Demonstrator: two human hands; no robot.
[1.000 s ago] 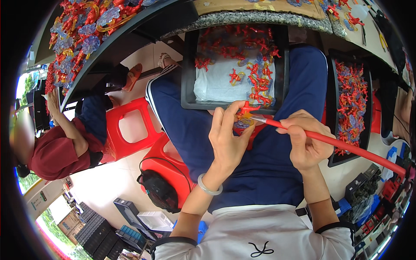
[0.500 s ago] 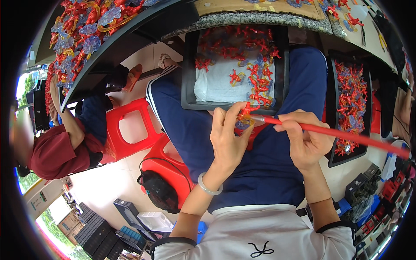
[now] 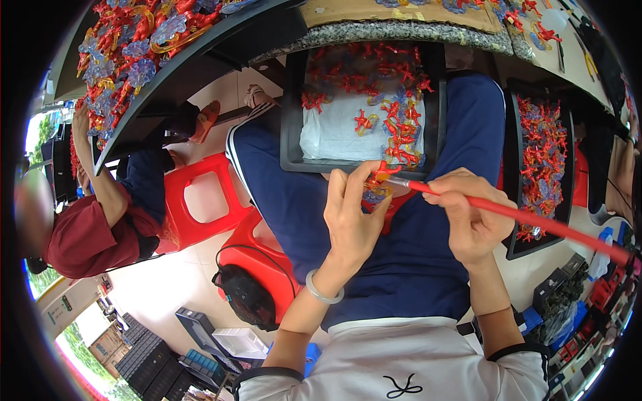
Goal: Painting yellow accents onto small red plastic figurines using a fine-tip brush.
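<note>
Two hands meet at the centre of the frame: the left hand (image 3: 351,220) pinches a small red figure (image 3: 382,175) between thumb and fingertips, and the right hand (image 3: 468,217) is closed in a pen grip on a long red brush (image 3: 528,217) whose tip touches that piece. Just above them, a black tray (image 3: 292,113) rests on the lap, lined with white cloth, with a scatter of similar red and bluish pieces mostly along its top and right side. Another black tray (image 3: 511,200), at the right of the frame, is thickly filled. In the upper left, a large heap of pieces (image 3: 127,47) covers a dark table. Judging by these piles, much work seems left.
</note>
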